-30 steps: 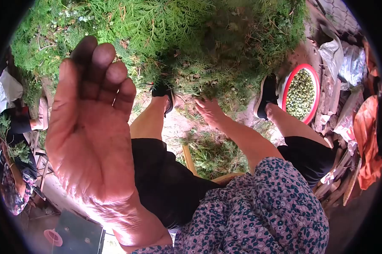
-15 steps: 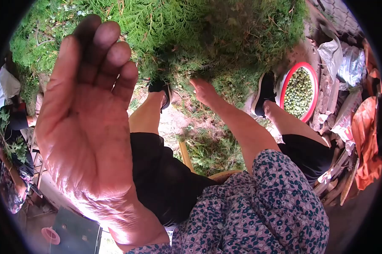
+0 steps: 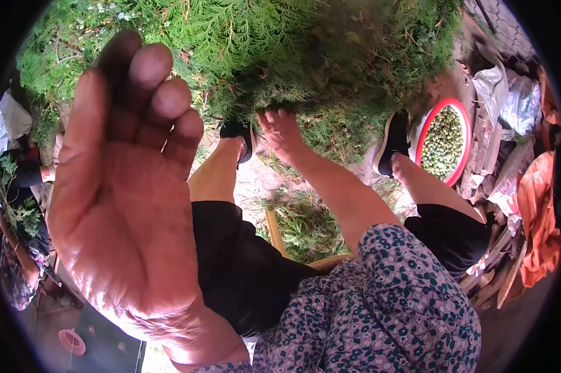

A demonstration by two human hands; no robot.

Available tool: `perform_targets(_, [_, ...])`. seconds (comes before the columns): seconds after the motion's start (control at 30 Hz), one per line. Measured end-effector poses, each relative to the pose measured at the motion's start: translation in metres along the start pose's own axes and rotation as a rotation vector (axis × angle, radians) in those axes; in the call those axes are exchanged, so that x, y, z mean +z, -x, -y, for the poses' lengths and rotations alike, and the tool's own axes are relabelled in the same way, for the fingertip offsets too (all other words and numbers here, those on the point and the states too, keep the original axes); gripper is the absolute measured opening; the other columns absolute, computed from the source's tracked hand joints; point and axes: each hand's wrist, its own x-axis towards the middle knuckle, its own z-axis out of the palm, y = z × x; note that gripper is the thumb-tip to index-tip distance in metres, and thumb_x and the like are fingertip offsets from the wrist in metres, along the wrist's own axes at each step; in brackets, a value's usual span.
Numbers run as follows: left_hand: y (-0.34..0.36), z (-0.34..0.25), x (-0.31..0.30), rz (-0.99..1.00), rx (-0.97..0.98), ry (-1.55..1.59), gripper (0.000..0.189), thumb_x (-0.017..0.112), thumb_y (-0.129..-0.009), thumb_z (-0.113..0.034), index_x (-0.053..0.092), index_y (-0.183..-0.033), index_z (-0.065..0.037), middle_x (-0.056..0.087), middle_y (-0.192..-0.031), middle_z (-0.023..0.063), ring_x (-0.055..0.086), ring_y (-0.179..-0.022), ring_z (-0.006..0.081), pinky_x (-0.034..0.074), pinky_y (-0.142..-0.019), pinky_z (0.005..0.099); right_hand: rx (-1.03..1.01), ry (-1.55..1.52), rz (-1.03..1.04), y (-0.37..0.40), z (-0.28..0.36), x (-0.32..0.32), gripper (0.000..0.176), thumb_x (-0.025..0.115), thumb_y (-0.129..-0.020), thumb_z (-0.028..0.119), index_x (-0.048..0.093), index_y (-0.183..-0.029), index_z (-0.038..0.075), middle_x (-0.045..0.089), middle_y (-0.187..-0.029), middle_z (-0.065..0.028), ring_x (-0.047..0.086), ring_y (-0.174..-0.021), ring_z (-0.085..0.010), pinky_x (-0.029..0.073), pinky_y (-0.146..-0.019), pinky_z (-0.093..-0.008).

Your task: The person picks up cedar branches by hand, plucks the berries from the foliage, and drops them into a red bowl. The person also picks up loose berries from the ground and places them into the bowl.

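Our left hand [image 3: 128,205] is up near the camera, palm flat, fingers straight and close together, holding nothing. Our right hand [image 3: 279,132] is at the lower edge of the branch pile [image 3: 280,56], fingertips in the greenery; gripping or not, we can't tell. Bowl [image 3: 469,138] of green berries well apart, right. Best we take one sprig by its stem, not a clump.

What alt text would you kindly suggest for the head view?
The person's right hand reaches into a heap of green conifer sprigs by their feet, while their open left hand is raised close to the camera. A red-rimmed bowl of small green fruits sits at right.
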Motion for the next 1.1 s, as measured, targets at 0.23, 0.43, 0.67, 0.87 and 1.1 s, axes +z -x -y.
perform_targets(0.23, [0.004, -0.004, -0.006, 0.014, 0.007, -0.012, 0.034, 0.04, -0.093, -0.012, 0.033, -0.121, 0.004, 0.044, -0.101, 0.0103, 0.044, -0.089, 0.0187, 0.038, -0.081, 0.032, 0.075, -0.042, 0.519, 0.069, 0.005, 0.002, 0.037, 0.054, -0.081, 0.011, 0.048, -0.118, 0.011, 0.048, -0.11, -0.0133, 0.055, -0.078, -0.0212, 0.054, -0.055, -0.0296])
perform_targets(0.43, [0.005, -0.004, -0.007, 0.019, 0.01, -0.038, 0.035, 0.039, -0.093, -0.013, 0.031, -0.123, 0.004, 0.044, -0.101, 0.0095, 0.042, -0.088, 0.0185, 0.037, -0.081, 0.0315, 0.117, -0.332, 0.223, 0.019, 0.027, 0.012, 0.037, 0.048, -0.08, 0.006, 0.046, -0.116, 0.002, 0.039, -0.122, -0.0178, 0.049, -0.101, -0.0303, 0.048, -0.084, -0.0373])
perform_targets(0.67, [0.0, 0.0, -0.005, 0.039, 0.007, -0.055, 0.036, 0.039, -0.093, -0.014, 0.031, -0.123, 0.003, 0.043, -0.101, 0.0092, 0.042, -0.088, 0.0183, 0.036, -0.08, 0.032, -0.093, -0.124, 0.382, 0.048, 0.021, 0.024, 0.036, 0.051, -0.08, 0.007, 0.049, -0.116, 0.012, 0.032, -0.129, -0.0131, 0.035, -0.117, -0.0326, 0.035, -0.099, -0.043])
perform_targets(0.87, [-0.001, 0.006, -0.002, 0.0, 0.015, -0.023, 0.036, 0.04, -0.092, -0.013, 0.031, -0.123, 0.003, 0.042, -0.1, 0.0081, 0.041, -0.087, 0.0176, 0.036, -0.079, 0.0319, 0.184, -0.761, 0.316, 0.122, -0.016, 0.04, 0.053, 0.057, -0.079, 0.012, 0.038, -0.128, 0.019, 0.023, -0.139, -0.0125, 0.027, -0.125, -0.0329, 0.031, -0.102, -0.0419])
perform_targets(1.1, [-0.002, 0.009, 0.002, -0.007, 0.019, -0.036, 0.036, 0.04, -0.092, -0.013, 0.031, -0.123, 0.002, 0.041, -0.098, 0.0068, 0.04, -0.085, 0.0168, 0.035, -0.077, 0.0317, 0.099, -0.352, 0.341, 0.098, -0.007, 0.011, 0.069, 0.067, -0.072, 0.031, 0.033, -0.131, 0.019, 0.026, -0.136, -0.0133, 0.027, -0.125, -0.0343, 0.028, -0.099, -0.0527])
